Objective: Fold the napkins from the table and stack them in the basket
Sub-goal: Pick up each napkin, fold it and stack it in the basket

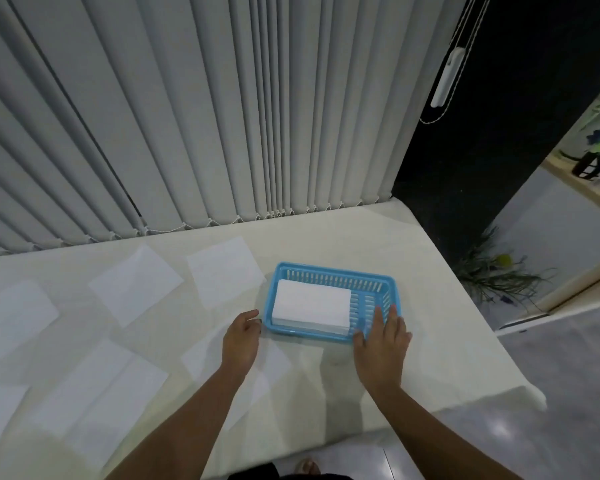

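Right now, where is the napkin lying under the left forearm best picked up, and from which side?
Probably by its near corner, coming from the person's side. The napkin lies flat on the table, so a pinch at a free corner lifts it; the left hand is already over it.

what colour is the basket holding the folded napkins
Light blue, with slotted plastic walls. The basket shows best in the head view, its only view.
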Motion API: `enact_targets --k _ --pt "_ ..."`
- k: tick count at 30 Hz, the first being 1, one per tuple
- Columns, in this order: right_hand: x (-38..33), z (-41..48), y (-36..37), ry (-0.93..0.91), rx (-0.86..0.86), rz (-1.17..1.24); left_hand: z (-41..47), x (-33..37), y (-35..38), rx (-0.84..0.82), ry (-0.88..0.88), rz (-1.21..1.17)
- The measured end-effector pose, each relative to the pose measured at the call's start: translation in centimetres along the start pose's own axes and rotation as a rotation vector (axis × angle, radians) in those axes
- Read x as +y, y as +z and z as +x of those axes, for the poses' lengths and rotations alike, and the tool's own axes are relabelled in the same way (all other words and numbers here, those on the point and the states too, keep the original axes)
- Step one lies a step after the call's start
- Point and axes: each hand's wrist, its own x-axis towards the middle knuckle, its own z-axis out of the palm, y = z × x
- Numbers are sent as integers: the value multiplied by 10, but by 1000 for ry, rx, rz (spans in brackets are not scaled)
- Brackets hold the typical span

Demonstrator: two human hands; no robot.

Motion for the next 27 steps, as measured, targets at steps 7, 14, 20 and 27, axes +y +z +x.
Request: enact_targets --k 7,14,20,27 --pt "-61 -4 1 -386 114 26 -2 -23 -43 247 95 238" --pt "-144 -10 24 -786 -149 -87 -1 -50 -91 227 65 644" --pt "-198 -2 50 -961 -396 -369 2 -66 -107 149 48 878" --pt "-215 9 80 -962 -496 -608 16 -67 -108 109 -46 743"
